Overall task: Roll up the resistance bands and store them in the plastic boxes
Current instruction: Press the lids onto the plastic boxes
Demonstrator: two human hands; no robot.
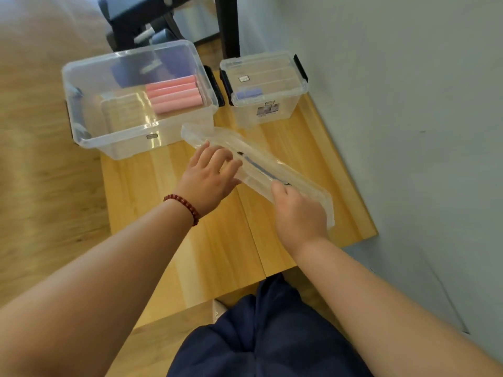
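Lid (272, 167) in right hand (299, 210), against left hand (209, 180)

head cam | worn, looks forward-down | close over wooden table (206, 254) | wall at right

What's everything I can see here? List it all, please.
large box: one, clear plastic, no lid on, back left of the table
rolled bands: four, pink, side by side inside the large box
small box: one, clear with black latches, lid on, back right of the table
blue item: one, inside the small box, too blurred to name
loose lid: one, clear plastic, held tilted above the table in front of the boxes
table: one, light wood, beside a grey wall
bracelet: one, red beads, on the left wrist
trousers: dark blue, bottom of view
left hand: fingers spread, resting on the lid's edge
right hand: gripping the lid's near end
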